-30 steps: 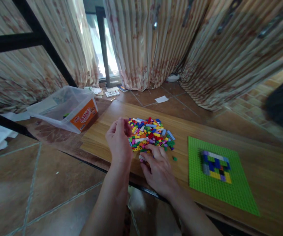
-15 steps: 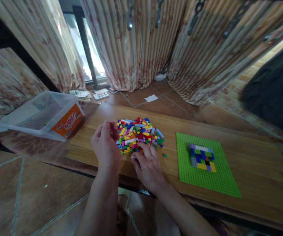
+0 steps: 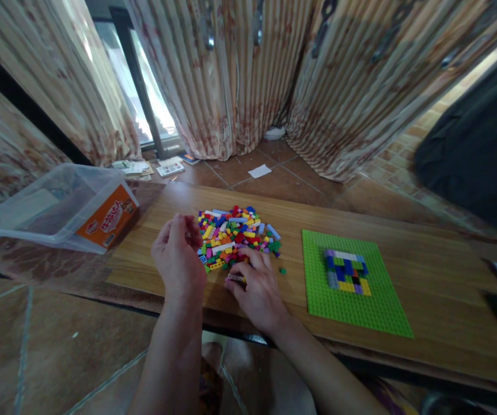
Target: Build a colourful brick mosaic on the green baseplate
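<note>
A loose pile of small colourful toy bricks [image 3: 235, 233] lies on the wooden table. At its near edge, my right hand [image 3: 259, 291] pinches a small pale toy brick [image 3: 236, 278] between thumb and fingers. My left hand [image 3: 179, 253] is raised at the pile's left side with its fingers curled in; whatever they hold, if anything, is hidden. To the right lies a green studded baseplate [image 3: 382, 305], and a low block of blue, yellow, white and purple bricks [image 3: 346, 271] sits on it. One green brick [image 3: 283, 270] lies apart from the pile.
A clear plastic box [image 3: 58, 230] with an orange label stands at the table's left end. Papers [image 3: 170, 168] lie on the tiled floor beyond the table [image 3: 438, 276]. Striped curtains [image 3: 231, 86] hang behind, and a dark draped shape [image 3: 477, 144] stands at the right.
The view has shifted slightly, so the scene sits a little further left. The pale brick in my right hand has turned and shows more clearly. My left hand stays curled.
</note>
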`<state>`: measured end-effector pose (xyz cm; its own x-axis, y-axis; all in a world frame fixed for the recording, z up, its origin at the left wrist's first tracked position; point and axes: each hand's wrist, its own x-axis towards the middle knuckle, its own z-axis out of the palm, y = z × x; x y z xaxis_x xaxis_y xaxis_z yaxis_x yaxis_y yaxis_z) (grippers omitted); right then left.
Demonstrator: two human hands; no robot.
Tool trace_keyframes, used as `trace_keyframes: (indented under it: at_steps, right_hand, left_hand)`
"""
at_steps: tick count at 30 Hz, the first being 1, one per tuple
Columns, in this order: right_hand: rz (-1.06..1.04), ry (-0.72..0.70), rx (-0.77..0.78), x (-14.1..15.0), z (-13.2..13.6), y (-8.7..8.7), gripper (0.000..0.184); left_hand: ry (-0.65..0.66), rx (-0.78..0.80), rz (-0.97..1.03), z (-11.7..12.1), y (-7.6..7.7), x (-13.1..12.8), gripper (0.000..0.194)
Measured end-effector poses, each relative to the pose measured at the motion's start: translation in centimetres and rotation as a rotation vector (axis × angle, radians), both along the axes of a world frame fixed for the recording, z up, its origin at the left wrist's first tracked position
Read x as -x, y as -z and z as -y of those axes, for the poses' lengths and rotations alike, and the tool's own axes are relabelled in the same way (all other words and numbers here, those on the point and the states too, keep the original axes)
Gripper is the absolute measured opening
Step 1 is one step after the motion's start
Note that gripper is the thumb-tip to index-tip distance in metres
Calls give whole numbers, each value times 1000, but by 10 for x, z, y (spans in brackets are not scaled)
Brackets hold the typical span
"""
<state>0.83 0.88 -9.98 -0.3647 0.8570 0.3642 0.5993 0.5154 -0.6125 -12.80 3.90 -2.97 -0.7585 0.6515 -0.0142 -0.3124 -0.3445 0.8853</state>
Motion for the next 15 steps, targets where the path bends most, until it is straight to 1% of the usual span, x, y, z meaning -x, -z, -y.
trace_keyframes:
  at_steps: [5, 8, 11, 15]
  right_hand:
    - [31, 8, -43, -5, -2, 3, 8]
    - [47, 23, -51, -11, -6, 3, 13]
    - [64, 53, -43, -17, -10, 1, 17]
    - [75, 73, -46, -25, -15, -2, 15]
  left_hand:
    - [-17, -7, 14, 0, 2, 3, 21]
    - [-21, -5, 20, 0, 3, 5, 22]
    - [-21, -11, 20, 1, 4, 6, 22]
    - [-12, 2, 18, 1, 3, 5, 22]
